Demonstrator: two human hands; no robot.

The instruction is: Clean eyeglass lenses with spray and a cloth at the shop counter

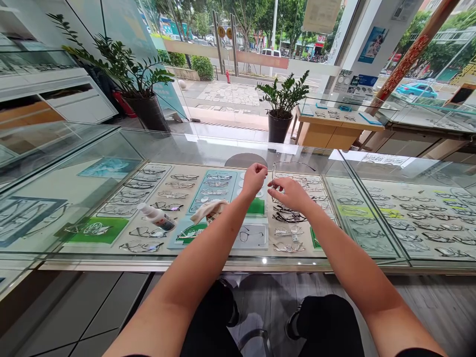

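My forearms (213, 230) reach over glass showcase (111, 266). Right hand (287, 191) pinches eyeglasses (274, 171); left hand (255, 178) curled, hold unclear. Better grip rim lightly, spare lenses.

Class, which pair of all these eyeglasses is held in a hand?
The thin-framed pair at the fingertips of the right hand, above the counter; the other pairs lie unheld, on display.
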